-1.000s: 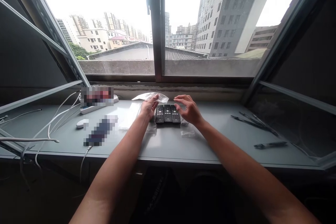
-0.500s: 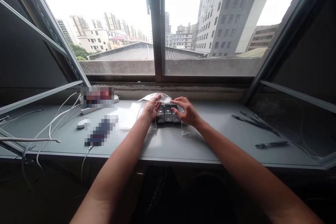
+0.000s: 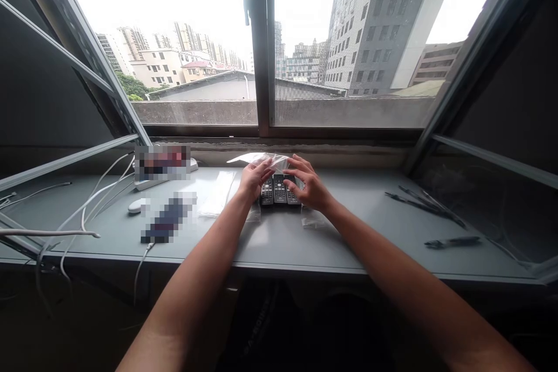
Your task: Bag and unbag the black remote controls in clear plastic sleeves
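Left fingers (image 3: 261, 168) grip a bag (image 3: 279, 161); right fingers (image 3: 300, 174), hold unclear, partly hide remotes (image 3: 279, 192) near flat plastic (image 3: 215, 197).

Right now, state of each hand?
Left hand: closed, holding a clear plastic bag.
Right hand: half-curled at the bag's edge; can't tell whether it grips.

Indoor workspace: desk (image 3: 375, 215) beneath window (image 3: 262, 40)

Black remotes (image 3: 279, 190), my clear bag (image 3: 258, 156)
I see pale-dotted keypads (image 3: 279, 184) mid-frame, grey-blue tabletop (image 3: 279, 244) lower centre, whitish cables (image 3: 52, 233) lower left.
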`<state>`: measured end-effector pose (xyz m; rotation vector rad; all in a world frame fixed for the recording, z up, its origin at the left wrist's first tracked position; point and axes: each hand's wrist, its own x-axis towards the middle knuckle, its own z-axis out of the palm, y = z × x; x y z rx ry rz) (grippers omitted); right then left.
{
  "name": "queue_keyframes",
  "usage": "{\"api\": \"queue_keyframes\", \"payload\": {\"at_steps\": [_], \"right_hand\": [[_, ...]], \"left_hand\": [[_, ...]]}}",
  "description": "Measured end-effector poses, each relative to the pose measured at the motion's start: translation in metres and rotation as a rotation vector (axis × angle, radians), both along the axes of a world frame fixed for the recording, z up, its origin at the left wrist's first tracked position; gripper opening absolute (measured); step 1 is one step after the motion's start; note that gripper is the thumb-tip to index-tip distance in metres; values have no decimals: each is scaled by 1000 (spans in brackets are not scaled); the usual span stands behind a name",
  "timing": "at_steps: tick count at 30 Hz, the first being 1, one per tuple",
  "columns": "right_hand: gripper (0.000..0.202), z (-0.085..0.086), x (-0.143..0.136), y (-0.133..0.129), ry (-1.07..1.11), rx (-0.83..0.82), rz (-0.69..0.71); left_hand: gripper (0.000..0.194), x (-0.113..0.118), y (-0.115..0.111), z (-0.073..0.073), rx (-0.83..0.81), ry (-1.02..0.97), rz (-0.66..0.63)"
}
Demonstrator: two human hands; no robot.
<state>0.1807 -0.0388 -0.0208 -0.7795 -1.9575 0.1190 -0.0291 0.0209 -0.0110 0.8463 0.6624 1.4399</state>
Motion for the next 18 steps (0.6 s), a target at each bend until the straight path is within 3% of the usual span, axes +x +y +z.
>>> {"api": "queue_keyframes", "payload": {"at_steps": [4,10,15,18], "right_hand": [[46,1,0,-1,-12,-4,13],[30,-2,1,1,-26,-14,1],[44,-2,-1,-1,-54,-23,61],[38,-1,-2,-2,-81,-46,86]], "left_hand": [[35,2,0,-2,16,22,-5],[35,1,1,-2,-24,47,63],[37,1,4,-4,-11,51,36],[37,3,5,-5,-5,43,39]]}}
